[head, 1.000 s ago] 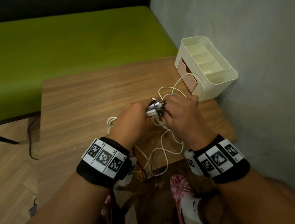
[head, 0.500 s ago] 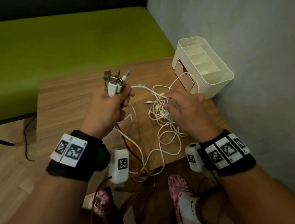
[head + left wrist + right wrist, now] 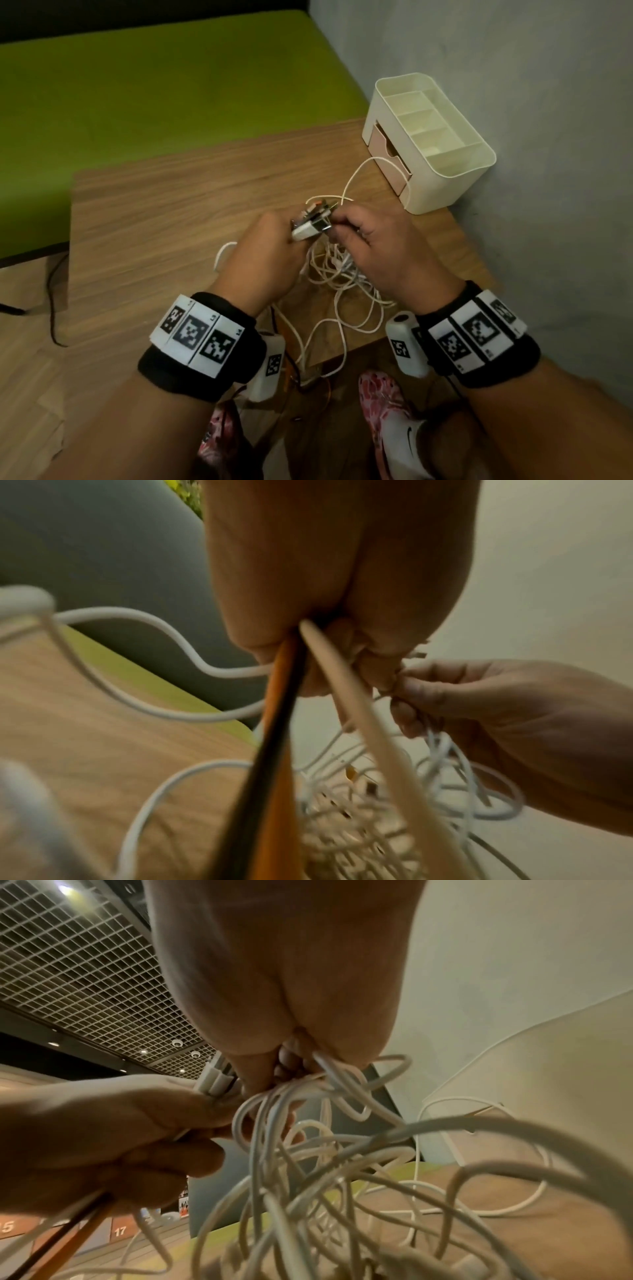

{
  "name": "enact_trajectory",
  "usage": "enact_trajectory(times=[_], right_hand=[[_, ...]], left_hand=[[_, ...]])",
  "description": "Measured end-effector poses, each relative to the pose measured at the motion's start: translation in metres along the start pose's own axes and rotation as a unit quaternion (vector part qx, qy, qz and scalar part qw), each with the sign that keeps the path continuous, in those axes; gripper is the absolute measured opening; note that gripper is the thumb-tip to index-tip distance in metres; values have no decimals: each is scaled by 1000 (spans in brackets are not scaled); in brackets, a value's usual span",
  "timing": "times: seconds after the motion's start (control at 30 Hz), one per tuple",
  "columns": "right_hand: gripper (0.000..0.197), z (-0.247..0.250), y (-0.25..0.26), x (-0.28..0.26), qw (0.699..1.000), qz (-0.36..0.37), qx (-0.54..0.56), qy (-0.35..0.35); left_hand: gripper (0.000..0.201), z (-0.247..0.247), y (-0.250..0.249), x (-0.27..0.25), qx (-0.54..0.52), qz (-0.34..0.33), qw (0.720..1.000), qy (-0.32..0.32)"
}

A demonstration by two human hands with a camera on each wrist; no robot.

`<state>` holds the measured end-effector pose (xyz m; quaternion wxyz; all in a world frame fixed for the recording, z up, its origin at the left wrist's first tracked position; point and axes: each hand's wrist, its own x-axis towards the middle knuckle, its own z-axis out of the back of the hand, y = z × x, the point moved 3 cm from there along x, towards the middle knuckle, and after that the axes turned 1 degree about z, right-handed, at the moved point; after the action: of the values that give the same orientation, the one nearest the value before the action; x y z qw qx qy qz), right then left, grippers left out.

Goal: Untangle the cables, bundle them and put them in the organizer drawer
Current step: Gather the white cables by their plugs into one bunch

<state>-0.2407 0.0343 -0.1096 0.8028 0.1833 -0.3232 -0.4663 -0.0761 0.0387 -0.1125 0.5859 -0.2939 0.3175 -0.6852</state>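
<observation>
**Wood counter, cables mid-sort, both hands closed on them**

Wood counter [image 3: 144,219] fills frame centre; shoes and floor at bottom edge. Left hand [image 3: 263,253], centre frame, fingers curled tight round a cluster of plug ends [image 3: 313,222], with orange, black and white leads running out below the fist. Right hand [image 3: 380,246] touches it, fingers pinching white strands of the cable tangle [image 3: 346,284] hanging between the hands and over the near edge. Organizer [image 3: 445,137] upper right against grey wall, pink drawer [image 3: 390,154] partly open, one white loop reaching it.

Judgement: keep plugs pinned in left, draw one strand at a time, slowly, no yanking.

Plug count unclear; right fingertips hidden in head view; drawer interior not visible.
</observation>
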Motion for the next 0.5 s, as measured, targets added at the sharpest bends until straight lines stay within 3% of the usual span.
enact_trajectory(times=[0.17, 0.27, 0.33, 0.43, 0.5], right_hand=[[14, 1, 5, 0, 1000, 9, 10, -9], [23, 0, 5, 0, 999, -18, 18, 31], [33, -1, 0, -1, 994, -63, 5, 95], [33, 2, -14, -3, 978, -124, -60, 158], [27, 2, -21, -3, 964, -136, -143, 178]], left_hand=[[30, 2, -1, 2, -32, -11, 999, 23], [28, 8, -1, 1, -183, 22, 982, 32], [24, 12, -6, -2, -355, 42, 933, 46], [21, 31, -9, -7, -553, 53, 830, 35], [24, 44, -3, -7, -592, 46, 805, 15]])
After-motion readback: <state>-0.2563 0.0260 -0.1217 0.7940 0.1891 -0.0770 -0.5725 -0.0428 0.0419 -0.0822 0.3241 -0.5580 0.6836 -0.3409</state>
